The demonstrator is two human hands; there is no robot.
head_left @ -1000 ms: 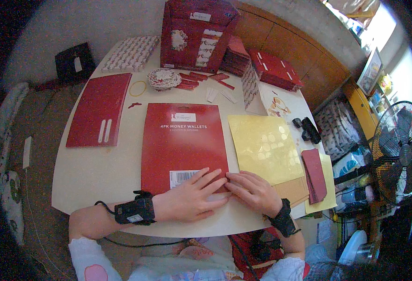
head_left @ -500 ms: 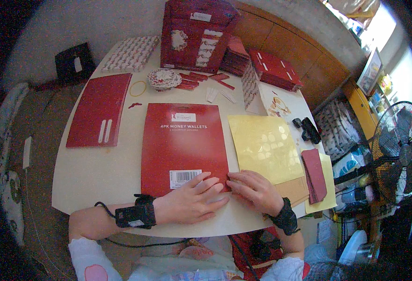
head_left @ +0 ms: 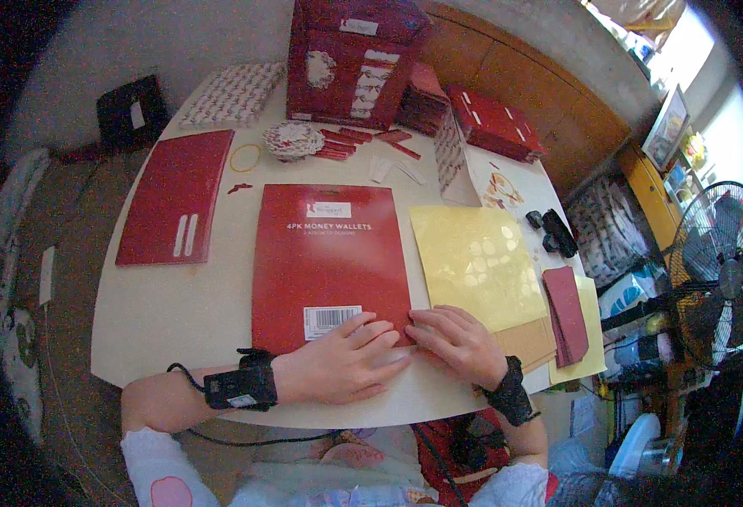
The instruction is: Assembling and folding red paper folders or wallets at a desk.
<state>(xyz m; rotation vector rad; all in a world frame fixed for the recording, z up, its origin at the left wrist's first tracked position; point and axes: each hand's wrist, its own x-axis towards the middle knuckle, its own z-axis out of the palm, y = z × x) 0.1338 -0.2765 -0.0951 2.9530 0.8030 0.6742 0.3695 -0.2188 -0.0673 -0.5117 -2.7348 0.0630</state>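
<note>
A large red card sheet with a white label and a barcode lies flat on the white table in front of me. My left hand rests palm down on its near edge, fingers spread over the lower right corner. My right hand presses fingertips on that same corner, where the red sheet meets a yellow sheet. Both wrists wear black bands. Neither hand lifts anything.
A second red sheet lies at the left. A tall red box stands at the back with red strips and a round stack before it. A dark red envelope stack and a black object lie right. A fan stands beyond the table.
Both hands have shifted slightly along the near edge of the red sheet and stay pressed on its lower right corner. Nothing else has moved.
</note>
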